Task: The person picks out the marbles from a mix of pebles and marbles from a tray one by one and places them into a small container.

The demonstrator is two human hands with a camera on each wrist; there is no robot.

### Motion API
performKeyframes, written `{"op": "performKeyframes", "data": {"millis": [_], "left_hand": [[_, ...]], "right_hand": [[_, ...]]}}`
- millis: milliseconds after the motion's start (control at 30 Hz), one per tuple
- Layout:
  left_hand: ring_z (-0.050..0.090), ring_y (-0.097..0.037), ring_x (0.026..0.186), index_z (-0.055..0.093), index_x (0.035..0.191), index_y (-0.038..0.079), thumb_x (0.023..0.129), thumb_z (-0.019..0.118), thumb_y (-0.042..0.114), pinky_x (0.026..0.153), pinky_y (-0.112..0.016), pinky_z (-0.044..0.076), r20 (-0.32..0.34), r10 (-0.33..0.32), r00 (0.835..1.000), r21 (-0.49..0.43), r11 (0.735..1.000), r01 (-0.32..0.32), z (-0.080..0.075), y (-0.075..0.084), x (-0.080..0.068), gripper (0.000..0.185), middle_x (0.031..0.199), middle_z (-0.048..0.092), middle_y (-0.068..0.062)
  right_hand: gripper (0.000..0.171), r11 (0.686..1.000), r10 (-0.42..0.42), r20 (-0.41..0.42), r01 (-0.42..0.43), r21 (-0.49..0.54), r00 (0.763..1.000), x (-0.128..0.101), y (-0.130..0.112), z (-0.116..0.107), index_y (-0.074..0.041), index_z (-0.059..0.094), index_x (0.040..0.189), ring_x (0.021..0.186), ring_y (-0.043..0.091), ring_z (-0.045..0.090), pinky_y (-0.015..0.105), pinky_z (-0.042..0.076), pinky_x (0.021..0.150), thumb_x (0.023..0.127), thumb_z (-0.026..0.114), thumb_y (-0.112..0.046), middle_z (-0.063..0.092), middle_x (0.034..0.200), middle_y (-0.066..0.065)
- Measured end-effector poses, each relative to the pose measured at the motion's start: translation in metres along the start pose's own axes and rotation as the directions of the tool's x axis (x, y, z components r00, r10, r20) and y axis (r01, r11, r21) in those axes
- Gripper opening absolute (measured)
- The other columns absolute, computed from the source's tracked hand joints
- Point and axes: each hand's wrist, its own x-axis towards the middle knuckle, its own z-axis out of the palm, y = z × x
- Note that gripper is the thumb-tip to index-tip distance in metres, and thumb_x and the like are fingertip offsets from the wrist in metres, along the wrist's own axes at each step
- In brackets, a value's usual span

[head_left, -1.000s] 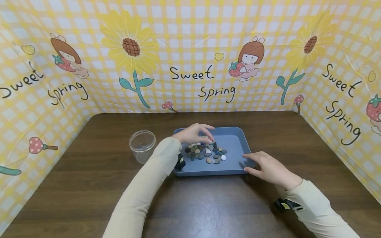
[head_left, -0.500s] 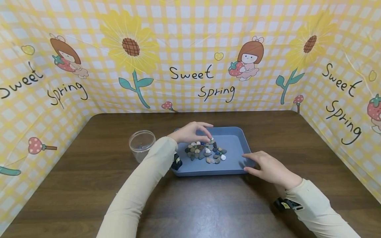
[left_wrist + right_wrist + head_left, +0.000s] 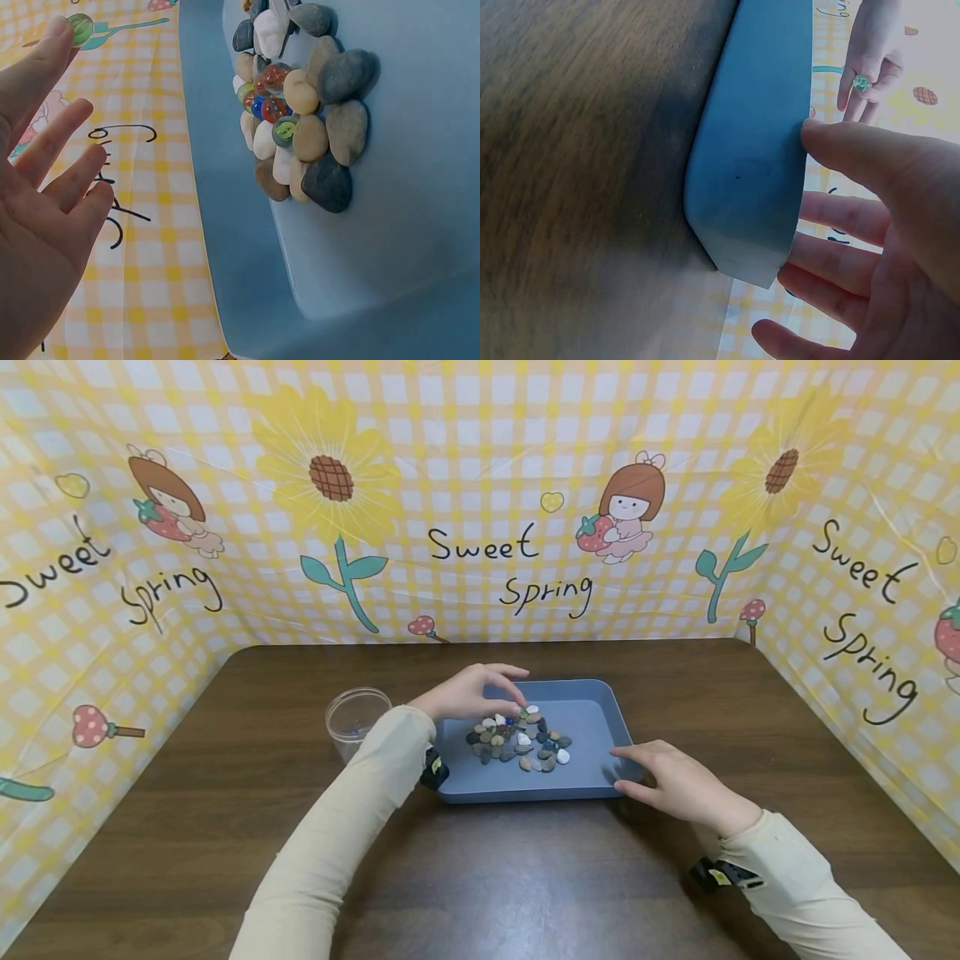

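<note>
Leftward drifts the left hand (image 3: 467, 693), fingers pinching a green marble (image 3: 79, 28) above the pebbles (image 3: 519, 742); right hand (image 3: 675, 783), fingers relaxed, steadies the blue tray (image 3: 592, 727).

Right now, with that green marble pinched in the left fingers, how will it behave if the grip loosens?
The green marble looks round, smooth and glassy, so it would probably slip easily. It sits at the tips of the left hand, a light hold. Dropped on the blue tray, it would likely roll until the rim or the pebbles stopped it.
</note>
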Motion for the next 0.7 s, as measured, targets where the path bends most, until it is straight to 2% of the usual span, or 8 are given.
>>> {"op": "performKeyframes", "data": {"millis": [367,700], "left_hand": [[0.038,-0.027,0.137,0.073,0.098,0.012,0.087,0.066,0.021,0.112,-0.048,0.031,-0.069,0.002,0.998,0.013,1.0,-0.001,-0.006,0.001,-0.013,0.016,0.143,0.047,-0.008],[0.039,-0.026,0.136,0.072,0.099,0.01,0.087,0.066,0.02,0.111,-0.047,0.033,-0.096,0.008,0.995,0.011,1.0,-0.007,-0.01,-0.003,-0.021,0.017,0.143,0.047,-0.009]], "right_hand": [[0.044,1.0,-0.015,-0.008,0.015,0.002,1.0,0.0,0.001,0.001,-0.004,0.06,0.122,0.108,0.031,0.059,0.048,0.049,0.09,0.085,0.066,-0.027,0.065,0.116,0.014],[0.044,1.0,-0.02,-0.011,0.02,0.002,1.0,0.0,0.0,0.0,-0.003,0.061,0.121,0.108,0.03,0.059,0.048,0.049,0.09,0.085,0.067,-0.027,0.066,0.115,0.014]]}}
